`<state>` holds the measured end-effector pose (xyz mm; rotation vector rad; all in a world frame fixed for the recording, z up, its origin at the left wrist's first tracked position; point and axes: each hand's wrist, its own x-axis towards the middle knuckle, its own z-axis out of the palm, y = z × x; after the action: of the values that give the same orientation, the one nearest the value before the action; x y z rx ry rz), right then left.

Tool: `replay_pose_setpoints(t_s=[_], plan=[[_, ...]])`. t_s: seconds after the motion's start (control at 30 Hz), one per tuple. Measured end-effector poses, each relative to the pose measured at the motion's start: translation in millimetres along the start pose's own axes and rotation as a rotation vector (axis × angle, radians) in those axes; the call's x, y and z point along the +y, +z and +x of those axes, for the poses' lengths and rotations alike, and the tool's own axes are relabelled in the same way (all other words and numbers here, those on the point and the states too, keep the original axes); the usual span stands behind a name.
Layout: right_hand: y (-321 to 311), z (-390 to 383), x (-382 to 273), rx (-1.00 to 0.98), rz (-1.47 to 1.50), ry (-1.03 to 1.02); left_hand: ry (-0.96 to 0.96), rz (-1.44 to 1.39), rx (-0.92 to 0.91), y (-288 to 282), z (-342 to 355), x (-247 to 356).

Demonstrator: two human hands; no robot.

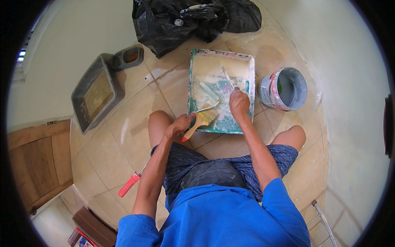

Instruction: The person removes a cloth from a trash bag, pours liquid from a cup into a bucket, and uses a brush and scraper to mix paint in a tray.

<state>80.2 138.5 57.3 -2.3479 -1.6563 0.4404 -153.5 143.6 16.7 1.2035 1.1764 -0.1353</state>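
Observation:
A paint tray (193, 61) streaked with green and white has cream paint at its far end. My right hand (239, 102) is closed on a slim pale tool (226, 76) angled over that paint; its exact kind is unclear. My left hand (181, 123), at the tray's near left edge, grips the wire frame of a small pale roller (209, 91) lying in the tray. A wide paintbrush (205, 117) with a red-tipped wooden handle lies beside that hand at the tray's edge. A red-handled tool (129, 184) shows left of my left forearm, partly hidden behind it.
Black plastic bags (164, 26) lie beyond the tray. A bucket (284, 90) stands to its right, near the wall. A grey litter tray (80, 107) and double bowl (126, 58) sit at left. A wooden door (41, 160) is at lower left, a metal frame (325, 218) at lower right.

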Motion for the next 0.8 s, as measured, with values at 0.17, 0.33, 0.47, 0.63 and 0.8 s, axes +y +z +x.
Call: replay_pose_setpoints(t_s=[0.17,0.33,0.47,0.63,0.8], plan=[[8,3,-8,-0.051,-0.045,-0.153,0.006,0.114,-0.009,-3,7,-9],[5,12,-13,-0.023,0.023,-0.002,-0.021,-0.007,-0.066,-1,7,-7],[27,15,-15,-0.067,-0.071,-0.086,0.030,0.086,0.008,-1,8,-9],[0,10,-5,-0.054,0.011,-0.051,0.052,-0.033,0.004,2,7,-11],[21,2,-2,-0.046,0.034,-0.191,0.007,0.011,-0.016,1,10,-11]])
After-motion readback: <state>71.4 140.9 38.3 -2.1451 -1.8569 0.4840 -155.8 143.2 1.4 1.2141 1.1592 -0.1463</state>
